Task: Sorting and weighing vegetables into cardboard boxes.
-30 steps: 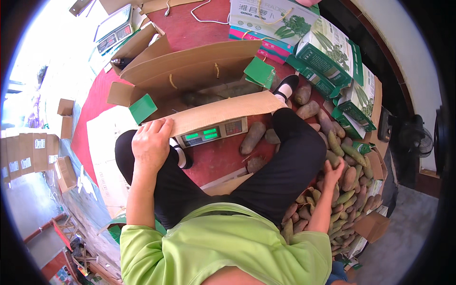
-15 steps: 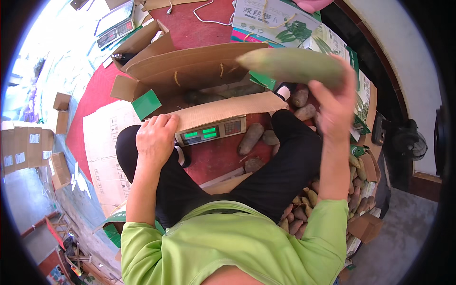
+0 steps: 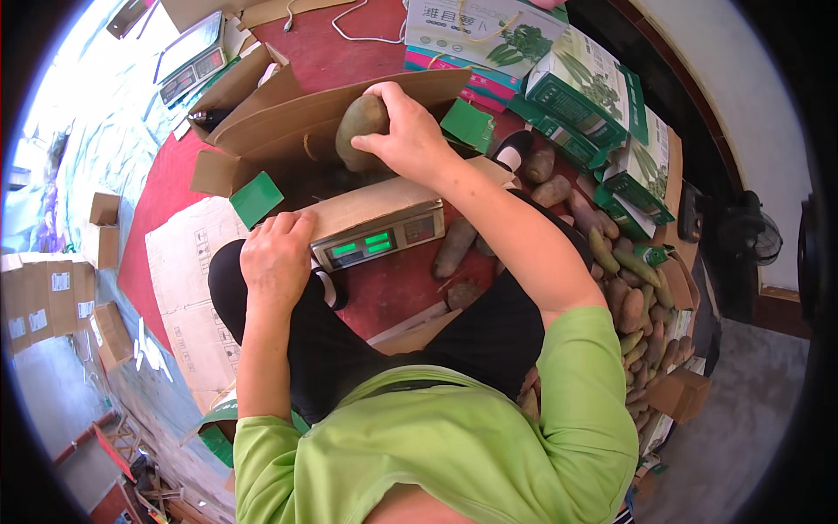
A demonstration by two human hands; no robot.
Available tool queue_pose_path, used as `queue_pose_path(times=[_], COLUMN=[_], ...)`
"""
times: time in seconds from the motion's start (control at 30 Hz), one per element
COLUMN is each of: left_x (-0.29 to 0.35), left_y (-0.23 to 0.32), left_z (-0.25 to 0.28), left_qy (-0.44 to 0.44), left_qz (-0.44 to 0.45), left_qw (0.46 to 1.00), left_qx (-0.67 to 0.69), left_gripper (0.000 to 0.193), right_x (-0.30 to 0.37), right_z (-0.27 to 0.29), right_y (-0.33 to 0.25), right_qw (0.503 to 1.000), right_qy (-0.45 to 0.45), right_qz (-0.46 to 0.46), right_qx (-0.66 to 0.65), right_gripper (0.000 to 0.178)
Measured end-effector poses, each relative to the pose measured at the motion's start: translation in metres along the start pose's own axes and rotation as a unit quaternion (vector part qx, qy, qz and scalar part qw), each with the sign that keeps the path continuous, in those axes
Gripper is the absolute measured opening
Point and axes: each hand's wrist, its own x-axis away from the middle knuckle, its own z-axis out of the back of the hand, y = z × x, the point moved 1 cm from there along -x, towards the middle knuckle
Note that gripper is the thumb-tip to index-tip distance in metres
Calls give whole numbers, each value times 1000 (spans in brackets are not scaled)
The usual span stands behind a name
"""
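Observation:
A long cardboard carton (image 3: 288,113) with raised flaps and green end tabs stands open on a digital scale (image 3: 371,244) with lit green readouts. My right hand (image 3: 403,131) grips the end of a large green radish (image 3: 360,135), which is tilted down into the carton's opening. Fingers curled over the near flap (image 3: 375,208), my left hand (image 3: 278,258) holds its left end. The lower part of the carton's inside is in shadow, and I cannot make out what lies there.
Many radishes and root vegetables (image 3: 628,306) are heaped to my right. Green and white cartons (image 3: 576,96) stand beyond them. Another scale (image 3: 194,61) and a small open box (image 3: 249,87) sit at the far left. A flattened cardboard sheet (image 3: 194,275) lies beside my left knee.
My right hand has swung left and inward, carrying the radish from above the right side to the carton's opening. My left hand stays on the flap, which has tipped slightly.

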Motion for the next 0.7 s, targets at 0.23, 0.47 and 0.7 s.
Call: queue_pose_path(times=[0.23, 0.47, 0.7], left_x=[0, -1, 1], left_y=[0, 7, 4], left_z=[-2, -11, -12], left_qy=[-6, -26, -49], left_qz=[5, 31, 48], left_qw=[1000, 999, 997], left_qx=[3, -23, -31], left_gripper=[27, 31, 34], right_x=[-5, 29, 165], right_z=[17, 101, 221], right_y=[23, 45, 132], right_qw=[972, 995, 964], right_qy=[-6, 7, 155], right_qz=[-128, -36, -205], right_qx=[196, 89, 73], right_gripper=[45, 30, 31])
